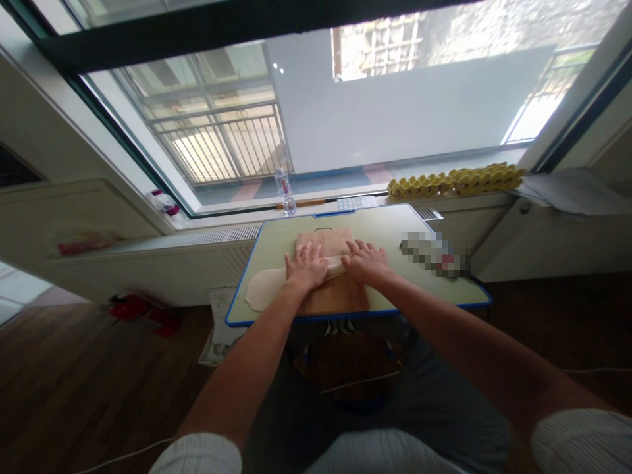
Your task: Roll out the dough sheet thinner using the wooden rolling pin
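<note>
Left hand (307, 265) and right hand (366, 261) outspread, pale roll (335, 266) between and under them, across wooden board (340, 296)

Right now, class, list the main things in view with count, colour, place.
Window: one, dark green frame, ahead
Bottle: one, clear, before the window
Bumpy items: several, yellow, right of bottle
Papers: count unclear, white, far right
Red clutter: count unclear, red, lower left
Table: one, pale with blue edge, centre
Pixelated item: one, mixed colours, table's right
Wooden board: one, brown, on table
Sheet: one, cream, table's left
Roll: one, cream, across board
Left hand: one, bare, on roll
Right hand: one, bare, on roll
</note>
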Available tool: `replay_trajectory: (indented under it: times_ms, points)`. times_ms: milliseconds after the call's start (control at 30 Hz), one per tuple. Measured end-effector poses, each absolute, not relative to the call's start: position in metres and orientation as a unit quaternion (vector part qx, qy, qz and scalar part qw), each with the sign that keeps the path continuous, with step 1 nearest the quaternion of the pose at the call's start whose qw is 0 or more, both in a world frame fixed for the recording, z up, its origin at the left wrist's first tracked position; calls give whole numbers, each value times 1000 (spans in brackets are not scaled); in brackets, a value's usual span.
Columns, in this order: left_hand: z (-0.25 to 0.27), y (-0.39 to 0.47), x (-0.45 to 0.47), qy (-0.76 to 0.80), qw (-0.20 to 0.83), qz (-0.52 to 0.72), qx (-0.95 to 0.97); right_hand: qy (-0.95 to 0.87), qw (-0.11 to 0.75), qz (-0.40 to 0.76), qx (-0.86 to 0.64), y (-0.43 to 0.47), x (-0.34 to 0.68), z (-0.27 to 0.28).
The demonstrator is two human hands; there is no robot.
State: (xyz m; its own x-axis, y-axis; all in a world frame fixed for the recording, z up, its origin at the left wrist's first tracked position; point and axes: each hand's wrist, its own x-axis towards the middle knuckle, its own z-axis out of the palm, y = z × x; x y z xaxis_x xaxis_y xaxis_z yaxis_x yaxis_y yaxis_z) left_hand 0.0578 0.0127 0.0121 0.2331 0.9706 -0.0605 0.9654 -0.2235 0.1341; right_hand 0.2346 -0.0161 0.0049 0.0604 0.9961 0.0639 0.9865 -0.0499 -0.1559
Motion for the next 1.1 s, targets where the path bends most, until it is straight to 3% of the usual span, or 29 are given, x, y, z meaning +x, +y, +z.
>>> replay_trajectory:
  times_ms: [333,800,1100]
  points:
    - [9,68,60,642,109,-6,759,-674,79,82,-730,39,242,2]
    - [3,2,56,619,47,42,783,-681,70,28,-728,-27,231,9]
    - [11,56,59,611,101,-2,785,-662,78,92,-739,32,239,4]
